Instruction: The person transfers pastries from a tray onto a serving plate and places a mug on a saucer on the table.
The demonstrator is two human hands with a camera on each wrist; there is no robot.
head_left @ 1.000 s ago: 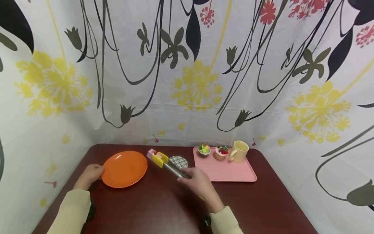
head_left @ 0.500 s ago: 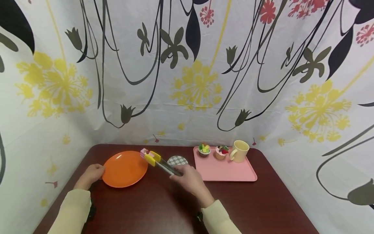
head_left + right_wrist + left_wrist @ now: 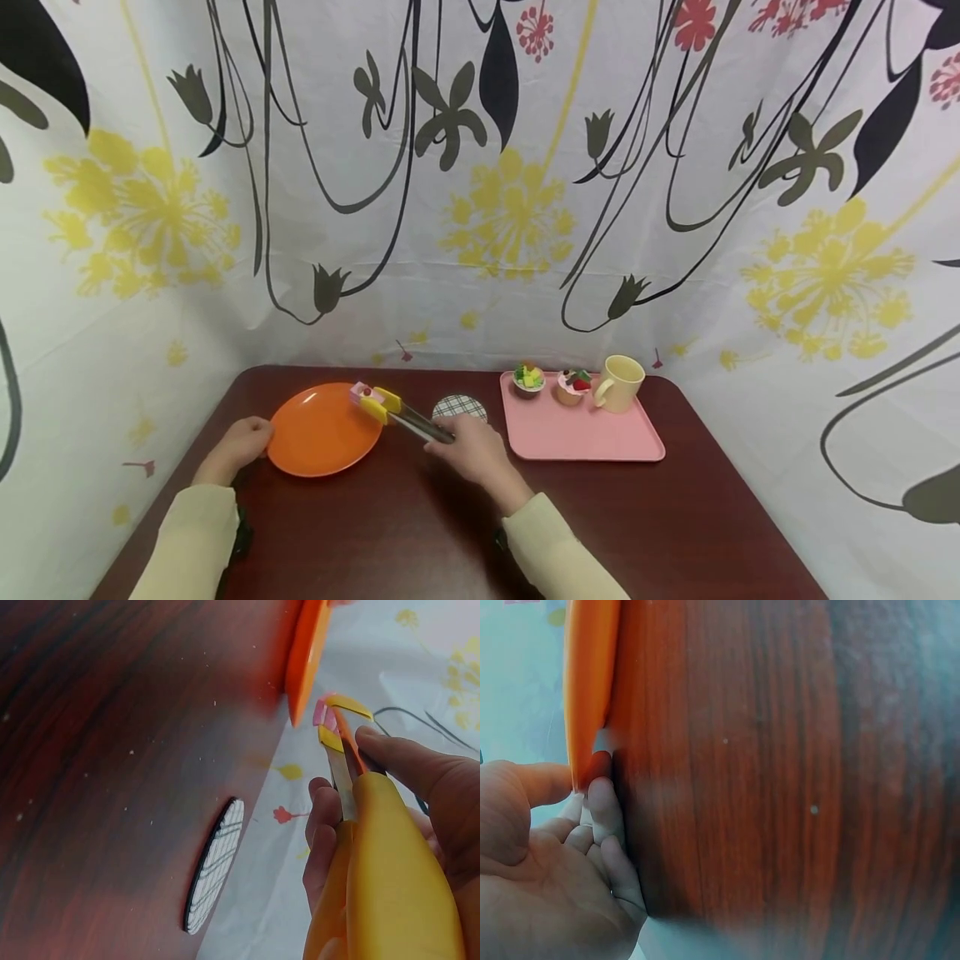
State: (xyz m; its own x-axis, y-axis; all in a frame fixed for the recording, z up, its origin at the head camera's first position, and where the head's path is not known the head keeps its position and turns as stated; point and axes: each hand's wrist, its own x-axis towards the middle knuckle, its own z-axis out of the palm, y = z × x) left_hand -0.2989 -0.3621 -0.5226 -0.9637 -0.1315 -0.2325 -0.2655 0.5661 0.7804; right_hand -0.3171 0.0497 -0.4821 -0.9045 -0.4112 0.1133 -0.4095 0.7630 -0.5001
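At the plate's left edge, my left hand (image 3: 243, 446) pinches the rim of the orange plate (image 3: 322, 437); the left wrist view has the thumb above the rim and the fingers below it. My right hand (image 3: 476, 450) grips a pair of tongs (image 3: 420, 423) with yellow tips and long yellow handles (image 3: 401, 877). Between those tips is a small pink toy cake piece (image 3: 361, 391) with a red bit on top. In the head view it overlaps the plate's upper right rim; in the right wrist view the piece (image 3: 324, 716) appears near the plate's edge (image 3: 307, 660).
A round checked coaster (image 3: 459, 407) lies just beyond my right hand. At the back right, a pink tray (image 3: 585, 437) bears a yellow mug (image 3: 624, 383), a toy cupcake (image 3: 572, 389) and a small cup of toy salad (image 3: 528, 380). Patterned curtain (image 3: 510, 317) borders the dark table (image 3: 360, 533).
My right hand has moved left with the tongs and cake piece, from beside the plate to over its right rim. My left hand keeps its hold on the plate.
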